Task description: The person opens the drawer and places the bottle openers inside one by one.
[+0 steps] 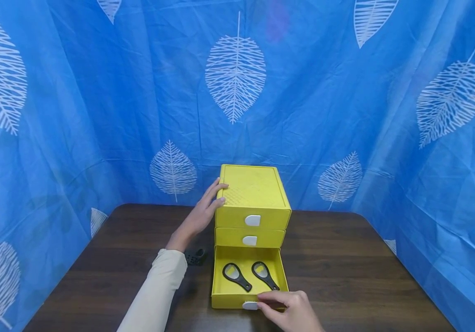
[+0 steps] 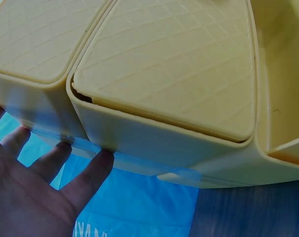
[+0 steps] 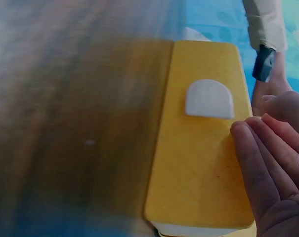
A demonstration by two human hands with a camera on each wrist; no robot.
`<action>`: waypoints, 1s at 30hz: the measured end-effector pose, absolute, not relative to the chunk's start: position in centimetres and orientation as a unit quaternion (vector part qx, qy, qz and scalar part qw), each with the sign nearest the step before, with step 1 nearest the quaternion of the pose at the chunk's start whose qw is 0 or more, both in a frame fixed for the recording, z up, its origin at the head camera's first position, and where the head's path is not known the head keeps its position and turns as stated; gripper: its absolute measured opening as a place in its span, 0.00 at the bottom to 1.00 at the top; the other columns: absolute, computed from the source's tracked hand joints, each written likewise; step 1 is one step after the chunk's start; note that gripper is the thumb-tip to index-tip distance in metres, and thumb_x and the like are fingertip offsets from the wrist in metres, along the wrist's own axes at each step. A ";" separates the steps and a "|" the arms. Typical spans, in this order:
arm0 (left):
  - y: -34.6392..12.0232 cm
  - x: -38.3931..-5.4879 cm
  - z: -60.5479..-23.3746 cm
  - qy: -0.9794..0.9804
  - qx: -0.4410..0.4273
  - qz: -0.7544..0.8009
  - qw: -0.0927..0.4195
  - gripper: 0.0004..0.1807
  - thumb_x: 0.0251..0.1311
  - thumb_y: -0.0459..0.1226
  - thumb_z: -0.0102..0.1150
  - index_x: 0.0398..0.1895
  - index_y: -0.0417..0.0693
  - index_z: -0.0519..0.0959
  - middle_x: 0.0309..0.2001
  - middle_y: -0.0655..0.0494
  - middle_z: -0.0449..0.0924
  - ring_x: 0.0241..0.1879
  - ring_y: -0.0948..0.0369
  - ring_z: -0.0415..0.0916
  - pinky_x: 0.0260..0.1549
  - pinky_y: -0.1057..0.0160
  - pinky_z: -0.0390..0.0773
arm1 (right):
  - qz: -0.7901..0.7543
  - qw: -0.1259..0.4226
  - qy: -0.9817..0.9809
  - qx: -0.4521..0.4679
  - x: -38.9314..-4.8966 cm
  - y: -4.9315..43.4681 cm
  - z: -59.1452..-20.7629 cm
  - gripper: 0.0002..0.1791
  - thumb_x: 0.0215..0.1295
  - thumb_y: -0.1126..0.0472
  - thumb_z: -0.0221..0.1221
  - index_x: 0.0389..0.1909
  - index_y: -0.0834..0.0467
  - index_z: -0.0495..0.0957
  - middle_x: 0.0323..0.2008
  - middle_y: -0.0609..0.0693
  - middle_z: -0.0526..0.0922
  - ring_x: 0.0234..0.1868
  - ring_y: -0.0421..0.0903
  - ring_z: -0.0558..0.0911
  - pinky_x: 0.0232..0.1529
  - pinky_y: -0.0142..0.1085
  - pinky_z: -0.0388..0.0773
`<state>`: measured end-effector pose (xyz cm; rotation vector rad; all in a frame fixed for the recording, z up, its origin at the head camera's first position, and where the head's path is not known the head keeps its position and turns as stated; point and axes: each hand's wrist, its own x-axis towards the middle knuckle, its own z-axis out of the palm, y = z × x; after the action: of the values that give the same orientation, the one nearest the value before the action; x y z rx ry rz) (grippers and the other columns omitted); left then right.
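Observation:
A yellow drawer unit stands on the table, its bottom drawer pulled out. In that drawer lie two magnifying glasses with black frames, a left one and a right one. My left hand rests against the unit's upper left side, fingers spread, as the left wrist view also shows. My right hand is at the drawer's front, right of its white handle. In the right wrist view the right fingers lie extended at the front panel's upper edge, beside the handle.
Two closed drawers with white tabs, an upper one and a middle one, sit above the pulled-out one. A dark wooden table bears the unit. A blue curtain with white leaf prints hangs behind and at both sides.

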<state>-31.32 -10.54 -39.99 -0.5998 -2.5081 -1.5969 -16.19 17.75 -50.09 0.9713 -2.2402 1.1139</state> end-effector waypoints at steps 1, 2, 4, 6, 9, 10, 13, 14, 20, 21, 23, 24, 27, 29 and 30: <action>-10.5 -31.3 -40.0 -0.826 -0.198 -0.526 0.054 0.29 0.77 0.58 0.42 0.78 0.66 0.61 0.84 0.66 0.36 0.84 0.51 0.33 0.75 0.30 0.46 | 0.392 0.242 -0.811 0.361 -16.2 17.7 -50.3 0.09 0.53 0.65 0.76 0.36 0.53 0.91 0.30 0.41 0.91 0.31 0.26 0.86 0.31 0.20 0.80; -10.5 -31.4 -40.0 -0.826 -0.198 -0.526 0.054 0.29 0.77 0.59 0.42 0.77 0.66 0.61 0.85 0.66 0.36 0.84 0.51 0.33 0.75 0.30 0.46 | 0.380 0.256 -0.810 0.366 -16.3 17.7 -50.4 0.10 0.51 0.66 0.77 0.35 0.52 0.91 0.30 0.41 0.91 0.30 0.26 0.86 0.31 0.20 0.80; -10.5 -31.4 -40.1 -0.826 -0.198 -0.525 0.055 0.29 0.77 0.59 0.42 0.77 0.66 0.61 0.85 0.66 0.36 0.84 0.51 0.33 0.75 0.30 0.45 | 0.360 0.275 -0.808 0.375 -16.4 17.6 -50.8 0.12 0.48 0.67 0.78 0.34 0.51 0.91 0.29 0.40 0.91 0.29 0.26 0.86 0.30 0.20 0.79; -10.6 -31.5 -40.2 -0.827 -0.198 -0.524 0.056 0.29 0.77 0.59 0.41 0.77 0.67 0.61 0.84 0.67 0.36 0.84 0.51 0.33 0.75 0.30 0.45 | 0.347 0.288 -0.809 0.378 -16.5 17.5 -51.0 0.13 0.47 0.67 0.79 0.33 0.50 0.91 0.28 0.39 0.91 0.28 0.26 0.85 0.29 0.20 0.79; -10.6 -31.5 -40.2 -0.827 -0.197 -0.524 0.057 0.29 0.77 0.59 0.41 0.77 0.67 0.61 0.84 0.67 0.36 0.84 0.51 0.33 0.75 0.29 0.45 | 0.327 0.291 -0.819 0.370 -16.6 17.4 -51.1 0.10 0.48 0.64 0.79 0.31 0.48 0.91 0.26 0.37 0.90 0.26 0.25 0.84 0.27 0.19 0.78; -10.6 -31.5 -40.2 -0.827 -0.197 -0.524 0.057 0.29 0.77 0.59 0.41 0.77 0.67 0.61 0.84 0.67 0.36 0.84 0.51 0.33 0.74 0.29 0.45 | 0.321 0.289 -0.824 0.367 -16.7 17.4 -51.1 0.09 0.49 0.63 0.79 0.30 0.48 0.91 0.26 0.36 0.90 0.25 0.24 0.83 0.27 0.19 0.77; -10.6 -31.6 -40.2 -0.827 -0.196 -0.523 0.057 0.30 0.77 0.59 0.41 0.77 0.67 0.61 0.84 0.67 0.36 0.84 0.51 0.33 0.74 0.29 0.45 | 0.307 0.277 -0.837 0.359 -16.8 17.4 -51.0 0.06 0.53 0.60 0.77 0.29 0.47 0.90 0.25 0.34 0.89 0.25 0.22 0.82 0.26 0.19 0.76; -10.6 -31.6 -40.2 -0.828 -0.196 -0.523 0.056 0.30 0.77 0.59 0.41 0.77 0.67 0.61 0.84 0.67 0.36 0.84 0.51 0.33 0.75 0.29 0.44 | 0.305 0.273 -0.839 0.358 -16.8 17.4 -51.0 0.05 0.54 0.60 0.77 0.28 0.47 0.90 0.25 0.34 0.89 0.25 0.22 0.82 0.26 0.19 0.76; -10.6 -31.6 -40.1 -0.827 -0.197 -0.523 0.054 0.29 0.77 0.58 0.42 0.77 0.66 0.61 0.84 0.66 0.36 0.84 0.51 0.33 0.75 0.30 0.43 | 0.303 0.279 -0.841 0.351 -17.2 17.1 -50.8 0.11 0.47 0.65 0.78 0.27 0.46 0.88 0.24 0.32 0.87 0.26 0.20 0.79 0.27 0.18 0.75; -10.6 -31.6 -40.1 -0.827 -0.198 -0.523 0.055 0.29 0.77 0.58 0.42 0.78 0.66 0.61 0.85 0.66 0.36 0.84 0.51 0.33 0.75 0.30 0.43 | 0.302 0.283 -0.841 0.349 -17.4 17.1 -50.7 0.12 0.47 0.65 0.78 0.26 0.46 0.88 0.24 0.32 0.87 0.26 0.20 0.79 0.27 0.18 0.75; -10.6 -31.6 -40.1 -0.826 -0.200 -0.523 0.056 0.29 0.77 0.57 0.42 0.78 0.65 0.61 0.85 0.66 0.36 0.84 0.51 0.33 0.75 0.30 0.43 | 0.299 0.288 -0.843 0.341 -17.7 17.0 -50.7 0.12 0.47 0.65 0.78 0.26 0.45 0.88 0.24 0.31 0.86 0.26 0.20 0.79 0.27 0.18 0.75; -10.6 -31.6 -40.1 -0.826 -0.201 -0.523 0.057 0.29 0.77 0.57 0.42 0.78 0.65 0.62 0.85 0.66 0.37 0.84 0.51 0.33 0.75 0.30 0.43 | 0.297 0.289 -0.846 0.336 -17.8 17.0 -50.6 0.12 0.47 0.65 0.78 0.26 0.44 0.88 0.25 0.31 0.86 0.27 0.20 0.79 0.28 0.19 0.75; -10.7 -31.6 -40.1 -0.826 -0.206 -0.522 0.059 0.29 0.78 0.56 0.42 0.78 0.64 0.62 0.85 0.65 0.37 0.84 0.52 0.33 0.75 0.30 0.44 | 0.297 0.284 -0.853 0.322 -18.4 16.8 -50.4 0.12 0.50 0.64 0.77 0.26 0.43 0.88 0.26 0.30 0.86 0.29 0.20 0.79 0.29 0.19 0.75; -10.7 -31.7 -40.1 -0.825 -0.210 -0.521 0.059 0.29 0.78 0.56 0.42 0.78 0.63 0.61 0.85 0.65 0.37 0.84 0.51 0.33 0.75 0.31 0.45 | 0.299 0.281 -0.857 0.313 -18.7 16.7 -50.3 0.12 0.50 0.64 0.77 0.26 0.42 0.88 0.27 0.29 0.86 0.29 0.20 0.79 0.30 0.19 0.75; -10.7 -31.7 -40.0 -0.825 -0.212 -0.520 0.058 0.29 0.78 0.56 0.42 0.78 0.63 0.61 0.85 0.64 0.37 0.84 0.51 0.33 0.75 0.31 0.45 | 0.297 0.281 -0.858 0.310 -18.9 16.6 -50.3 0.12 0.51 0.64 0.77 0.26 0.42 0.88 0.27 0.29 0.86 0.29 0.20 0.79 0.30 0.19 0.75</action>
<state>-31.69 -10.71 -40.01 -0.6412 -2.5012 -1.5765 -18.92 16.60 -50.29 0.8305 -2.2990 0.7970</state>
